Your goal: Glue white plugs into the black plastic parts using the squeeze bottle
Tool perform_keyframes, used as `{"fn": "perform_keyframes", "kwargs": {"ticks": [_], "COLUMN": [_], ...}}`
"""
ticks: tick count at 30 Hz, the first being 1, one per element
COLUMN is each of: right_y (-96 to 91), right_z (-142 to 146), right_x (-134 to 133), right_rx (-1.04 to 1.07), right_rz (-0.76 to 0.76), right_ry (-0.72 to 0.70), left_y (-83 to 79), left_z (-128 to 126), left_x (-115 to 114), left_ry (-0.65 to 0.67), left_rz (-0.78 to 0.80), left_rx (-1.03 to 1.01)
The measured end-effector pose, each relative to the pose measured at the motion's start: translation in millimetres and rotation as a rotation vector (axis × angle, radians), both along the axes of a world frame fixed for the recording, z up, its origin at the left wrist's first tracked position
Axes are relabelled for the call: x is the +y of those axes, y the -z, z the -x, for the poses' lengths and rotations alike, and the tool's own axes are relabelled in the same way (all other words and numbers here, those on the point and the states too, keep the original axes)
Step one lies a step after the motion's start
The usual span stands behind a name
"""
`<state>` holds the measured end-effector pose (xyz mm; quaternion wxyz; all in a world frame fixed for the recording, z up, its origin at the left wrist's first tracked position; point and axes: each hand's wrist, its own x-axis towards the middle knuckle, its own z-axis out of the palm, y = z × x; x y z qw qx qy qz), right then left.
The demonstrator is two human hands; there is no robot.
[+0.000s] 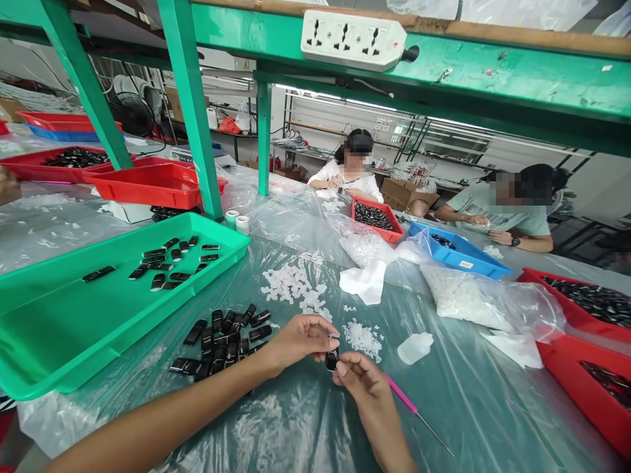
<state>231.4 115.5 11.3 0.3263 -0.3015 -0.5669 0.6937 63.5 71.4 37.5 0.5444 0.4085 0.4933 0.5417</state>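
Observation:
My left hand [300, 340] and my right hand [362, 380] meet over the plastic-covered table, both pinching one small black glossy part [332, 359] between their fingertips. A pink-handled needle tool [411, 407] runs out from under my right hand; its thin metal tip points to the lower right. To the left of my left hand lies a pile of several similar black parts [221, 338]. Small heaps of tiny white pieces [362, 336] lie just beyond my hands.
A green tray [59, 328] with several black parts sits at the left. A small white squeeze bottle [415, 347] lies right of my hands. Red trays [582, 374] stand at the right edge, bags of white pieces [458, 295] behind. Two people work across the table.

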Motion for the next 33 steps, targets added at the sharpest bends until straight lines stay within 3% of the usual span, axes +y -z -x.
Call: {"fn": "perform_keyframes", "kwargs": {"ticks": [5, 12, 19, 33], "right_y": [-2.7, -8.2, -6.1, -6.3], "right_z": [1, 2, 5, 2], "right_x": [-1, -1, -4, 0], "right_rx": [0.042, 0.034, 0.049, 0.026], "right_rz": [0.09, 0.132, 0.131, 0.109], "right_ry": [-0.014, 0.071, 0.13, 0.059], "left_y": [6.6, 8.0, 13.7, 12.6], "left_z": [-4, -2, 1, 2], "left_x": [2, -4, -6, -8], "left_ry": [-0.014, 0.146, 0.162, 0.166], "left_rz": [-0.026, 0.001, 0.035, 0.05], "left_rx": [-0.059, -0.196, -0.309, -0.363]}}
